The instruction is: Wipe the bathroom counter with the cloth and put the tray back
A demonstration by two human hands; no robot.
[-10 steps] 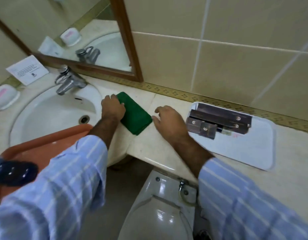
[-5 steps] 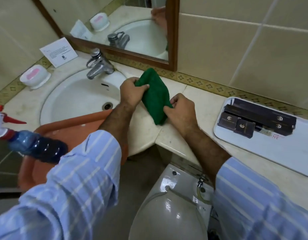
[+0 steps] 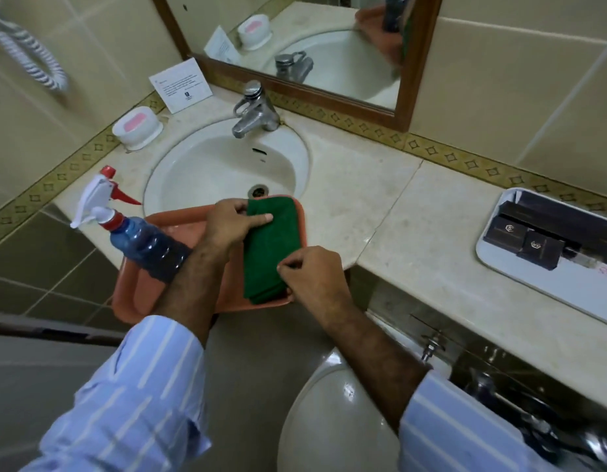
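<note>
Cloth (image 3: 268, 247): green, folded into a long strip, lying in the right part of the orange tray (image 3: 193, 229); long axis runs from the sink (image 3: 206, 165) side toward the person, slightly tilted.

Left hand (image 3: 232, 224): resting on the cloth's far left edge, forefinger stretched flat across it, other fingers curled at the corner.

Right hand (image 3: 312, 272): fingers closed, pinching the cloth's near right edge.

Orange tray: sits across the front rim of the sink and overhangs the bench (image 3: 380, 206) edge toward the person.

Spray bottle (image 3: 138, 240): clear blue, white trigger head with red nozzle and collar; lying on its side on the tray's left part, nozzle pointing left and away. No label readable.

White tray (image 3: 520, 270): on the bench well to the right, apart from the orange tray; holds dark boxes (image 3: 523, 238) with small gold emblems, lettering too small to read.

Card (image 3: 181, 85): white, propped behind the tap (image 3: 252, 112); printed text illegible.

Soap dish (image 3: 136, 126): white, pink soap, left of the sink.
</note>
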